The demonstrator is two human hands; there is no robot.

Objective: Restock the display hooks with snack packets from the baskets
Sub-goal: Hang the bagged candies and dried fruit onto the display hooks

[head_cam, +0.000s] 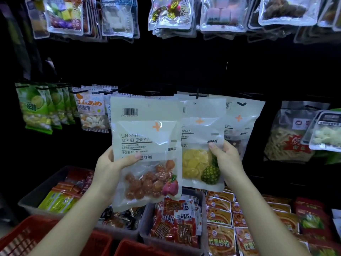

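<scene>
My left hand [108, 172] grips a white packet of red plums [145, 145] by its left edge, thumb across the front, held upright before the middle display row. My right hand [226, 159] holds the right edge of a white pineapple-slice packet [202, 145], which hangs at a black hook [197, 95]. Whether its hole sits on the hook I cannot tell. Behind it hangs another white packet [243, 122] on the same row.
Green packets [36, 109] and a white candy packet [92, 109] hang at left, noodle-like snack packets [287, 137] at right, clear packets [171, 13] on the top row. Below stand grey bins [46, 185] of snacks and red baskets [24, 235] at front left.
</scene>
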